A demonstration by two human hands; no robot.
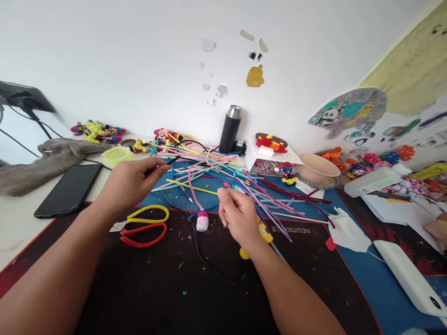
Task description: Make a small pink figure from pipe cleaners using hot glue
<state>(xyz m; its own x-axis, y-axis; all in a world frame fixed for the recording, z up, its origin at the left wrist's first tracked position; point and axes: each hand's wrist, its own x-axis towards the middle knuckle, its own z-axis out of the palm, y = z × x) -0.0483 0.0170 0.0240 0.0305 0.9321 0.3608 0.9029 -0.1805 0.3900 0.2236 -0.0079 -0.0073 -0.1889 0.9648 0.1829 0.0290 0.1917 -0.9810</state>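
My left hand [139,179] is closed, thumb and forefinger pinching a short black pipe cleaner [174,159] whose end sticks out to the right. Closed too is my right hand [239,214], its fingertips pressed together; whatever they hold is too small to make out. Between the hands, a small pink-and-white wrapped piece [202,221] lies on the black mat, with a pink pipe cleaner [194,190] rising from it. A loose heap of coloured pipe cleaners [206,163] spreads behind both hands. Scissors with yellow and red handles [145,228] rest below my left hand.
A phone [70,190] lies at the left, beside a grey plush thing [52,160]. Toward the wall stand a black thermos [230,129], a white box [270,158] and a beige bowl [318,167]. On the right are a white power bank [407,277] and another person's hand [437,230].
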